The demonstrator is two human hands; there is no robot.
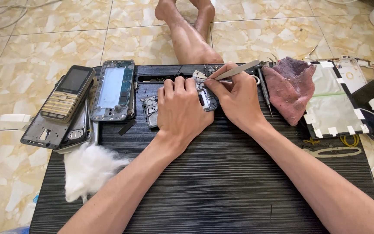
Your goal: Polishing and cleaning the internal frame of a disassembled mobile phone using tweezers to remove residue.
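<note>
My left hand (181, 108) lies fingers-down over a small grey phone frame (151, 110) on the black work board (221, 182), pinning it in place. Only the frame's left end and a strip at the right (207, 100) show past my fingers. My right hand (238, 97) grips metal tweezers (235, 71), their tips pointed left at the top of the frame near my left fingertips. A small silvery part (198, 74) sits right at the tweezer tips.
At left lie a gold keypad phone (67, 93), stacked phone housings (48, 132) and an opened phone chassis (112, 90). White cotton wad (89, 169) at front left. Screwdriver (264, 92), pink cloth (291, 86), disassembled tablet panel (332, 102) at right. My legs (191, 34) lie beyond the board.
</note>
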